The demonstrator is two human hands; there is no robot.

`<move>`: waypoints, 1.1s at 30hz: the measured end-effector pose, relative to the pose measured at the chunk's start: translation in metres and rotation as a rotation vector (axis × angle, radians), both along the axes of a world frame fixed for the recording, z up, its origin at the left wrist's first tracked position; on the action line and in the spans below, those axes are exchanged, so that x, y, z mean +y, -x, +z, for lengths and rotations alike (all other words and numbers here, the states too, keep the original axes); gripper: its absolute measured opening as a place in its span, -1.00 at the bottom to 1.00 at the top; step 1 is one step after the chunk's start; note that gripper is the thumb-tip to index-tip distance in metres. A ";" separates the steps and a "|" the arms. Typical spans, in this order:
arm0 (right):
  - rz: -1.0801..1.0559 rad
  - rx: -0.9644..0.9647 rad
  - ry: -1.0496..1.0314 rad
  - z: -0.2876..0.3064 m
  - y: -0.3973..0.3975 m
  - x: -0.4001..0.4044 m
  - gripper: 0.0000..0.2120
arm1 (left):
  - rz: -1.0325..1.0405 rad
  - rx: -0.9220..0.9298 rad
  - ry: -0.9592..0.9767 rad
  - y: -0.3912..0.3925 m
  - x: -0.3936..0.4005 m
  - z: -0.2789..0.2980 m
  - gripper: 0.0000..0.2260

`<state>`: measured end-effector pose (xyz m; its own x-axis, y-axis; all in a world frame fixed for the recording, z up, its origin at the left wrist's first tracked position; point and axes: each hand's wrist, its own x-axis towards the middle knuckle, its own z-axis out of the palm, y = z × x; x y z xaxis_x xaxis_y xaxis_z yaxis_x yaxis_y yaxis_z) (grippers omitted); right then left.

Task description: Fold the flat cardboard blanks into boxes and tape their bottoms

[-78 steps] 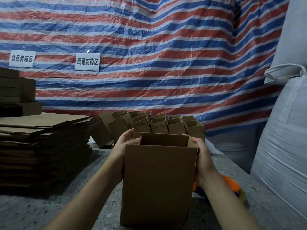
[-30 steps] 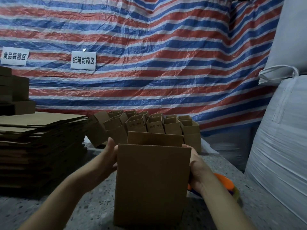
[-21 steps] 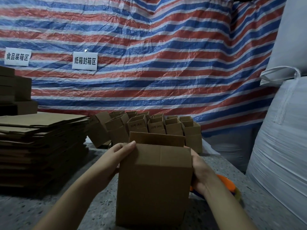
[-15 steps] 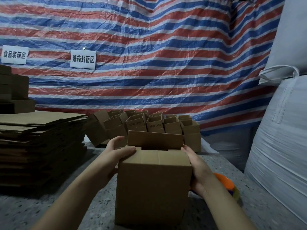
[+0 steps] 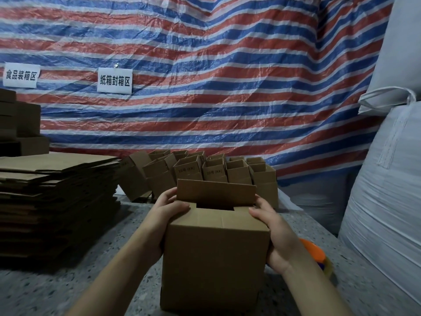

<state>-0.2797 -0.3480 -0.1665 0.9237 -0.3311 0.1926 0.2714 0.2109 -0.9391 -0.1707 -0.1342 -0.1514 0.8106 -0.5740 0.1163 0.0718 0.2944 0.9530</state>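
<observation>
A brown cardboard box (image 5: 214,258) stands upright on the speckled table (image 5: 127,224) in front of me. Its near flap and both side flaps lie folded flat across the top; the far flap (image 5: 215,192) still stands up, with a dark gap below it. My left hand (image 5: 167,212) holds the box's left upper edge, thumb pressing down on the folded flap. My right hand (image 5: 273,236) holds the right upper edge, thumb on top and fingers down the side. An orange tape dispenser (image 5: 315,252) lies on the table behind my right wrist, mostly hidden.
A tall stack of flat cardboard blanks (image 5: 52,197) fills the left of the table. Several folded open boxes (image 5: 205,172) crowd the far edge. A striped tarp hangs behind, with two white signs. Big white sacks (image 5: 387,213) stand at the right.
The open upright box had its near and side flaps folded down over the top. Both hands shifted from the sides to the top edges, thumbs now on the flaps.
</observation>
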 end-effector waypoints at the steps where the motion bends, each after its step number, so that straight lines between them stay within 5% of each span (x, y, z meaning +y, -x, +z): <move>1: 0.005 -0.005 -0.008 0.000 0.000 0.000 -0.43 | -0.001 0.005 0.005 0.000 -0.001 -0.001 -0.71; 8: 0.067 -0.010 -0.033 -0.001 0.000 -0.001 -0.45 | 0.007 0.022 0.008 0.000 -0.004 -0.001 -0.52; 14: 0.009 0.015 0.014 -0.003 0.002 0.001 -0.53 | -0.005 -0.017 -0.014 -0.004 -0.003 -0.002 -0.55; 23: -0.024 0.021 -0.009 0.004 0.010 0.009 -0.46 | -0.045 -0.408 -0.239 -0.025 0.011 0.015 -0.22; 28: -0.058 0.040 -0.034 0.008 0.015 0.015 -0.60 | 0.013 -0.529 -0.316 -0.019 0.013 0.019 -0.58; 33: -0.108 0.049 -0.069 0.006 0.015 0.017 -0.71 | 0.321 -0.823 -0.484 -0.010 0.014 0.016 -0.92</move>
